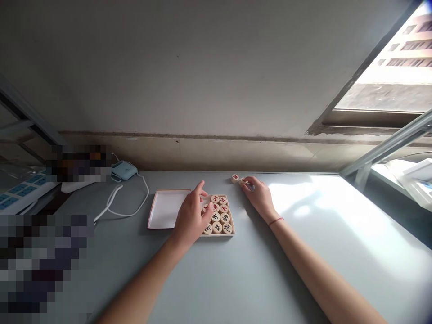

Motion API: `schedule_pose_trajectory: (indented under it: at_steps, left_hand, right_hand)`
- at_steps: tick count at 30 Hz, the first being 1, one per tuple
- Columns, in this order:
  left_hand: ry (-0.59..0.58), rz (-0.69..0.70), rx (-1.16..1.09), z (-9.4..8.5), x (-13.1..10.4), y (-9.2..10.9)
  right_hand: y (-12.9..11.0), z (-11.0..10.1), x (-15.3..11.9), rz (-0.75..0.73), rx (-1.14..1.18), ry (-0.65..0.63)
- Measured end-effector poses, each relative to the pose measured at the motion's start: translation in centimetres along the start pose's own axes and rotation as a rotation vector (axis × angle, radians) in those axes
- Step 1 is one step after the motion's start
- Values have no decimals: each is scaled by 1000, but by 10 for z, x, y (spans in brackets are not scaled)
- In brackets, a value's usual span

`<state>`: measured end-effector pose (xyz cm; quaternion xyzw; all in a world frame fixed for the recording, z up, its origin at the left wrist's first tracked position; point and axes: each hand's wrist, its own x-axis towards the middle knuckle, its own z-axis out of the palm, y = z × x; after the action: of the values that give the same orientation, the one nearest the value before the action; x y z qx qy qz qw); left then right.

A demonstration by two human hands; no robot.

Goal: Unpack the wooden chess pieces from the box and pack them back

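Note:
Round Chinese chess pieces (216,217) with red and black characters lie in rows in a shallow white box (233,225). My left hand (193,209) is over the box's left side with fingers apart, hiding part of the pieces there. The box's lid (166,209) lies inside up, left of that hand. Farther back, my right hand (258,193) has its thumb and fingers closed on a Chinese chess piece (243,181) at the table. Beside it stands another piece with a red character (235,178), possibly on top of others.
A light blue device (124,170) with a white cable (147,198) is at the back left. Farther left lies a power strip (25,191). A wall runs along the table's (216,279) back edge, and sunlight falls on the right side.

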<state>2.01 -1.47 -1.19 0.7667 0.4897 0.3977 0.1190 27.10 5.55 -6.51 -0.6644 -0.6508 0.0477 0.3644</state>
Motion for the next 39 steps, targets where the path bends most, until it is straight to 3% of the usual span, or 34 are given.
schedule_pose_trajectory:
  at_steps: [8,12,17,20,23,26,33,39]
  left_hand:
    - [-17,-4,32,1,1,0]
    - [-57,-27,150,-1,3,-3]
    - [-175,-123,365,1,10,-2]
    - [-252,-168,453,6,18,1]
    - [-281,-165,481,14,23,5]
    - [-268,-166,439,20,24,9]
    - [-248,-167,402,26,20,12]
    - [-97,-126,202,17,20,20]
  right_hand:
    - [1,6,8,-51,-40,8]
    - [1,7,9,-66,-53,3]
    - [-16,-1,-4,-146,-1,131]
    - [-40,-8,-22,-179,157,-31]
    - [-62,-12,-40,-94,280,-198]
    - [-70,-11,-49,-55,314,-213]
    - [-64,-8,-51,-56,299,-185]
    - [-74,-16,-52,-362,274,-3]
